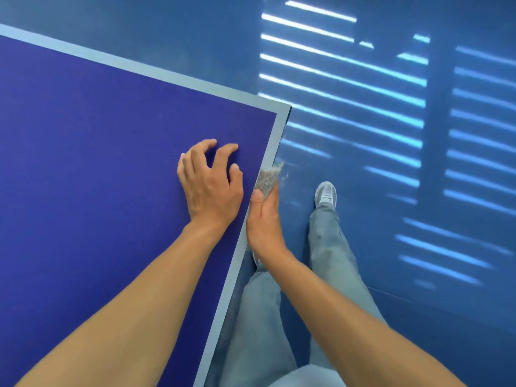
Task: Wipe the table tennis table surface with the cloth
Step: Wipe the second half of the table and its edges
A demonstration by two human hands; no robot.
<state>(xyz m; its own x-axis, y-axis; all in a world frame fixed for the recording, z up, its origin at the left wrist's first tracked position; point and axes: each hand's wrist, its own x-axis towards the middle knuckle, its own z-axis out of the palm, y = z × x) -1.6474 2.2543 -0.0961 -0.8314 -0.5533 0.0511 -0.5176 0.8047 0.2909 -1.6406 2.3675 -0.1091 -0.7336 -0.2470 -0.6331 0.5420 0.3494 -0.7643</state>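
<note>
The dark blue table tennis table (97,163) fills the left of the head view, with a pale border line along its edges and a corner at the upper middle. My left hand (209,182) rests on the surface near the right edge, fingers bent and spread, holding nothing. My right hand (264,219) is at the table's right edge and grips a small grey cloth (268,177), which sticks out past the fingers against the side of the table.
A blue floor (391,247) with bright striped patches of light lies right of the table. My legs in grey trousers (326,241) and a pale shoe (325,192) stand close beside the table edge.
</note>
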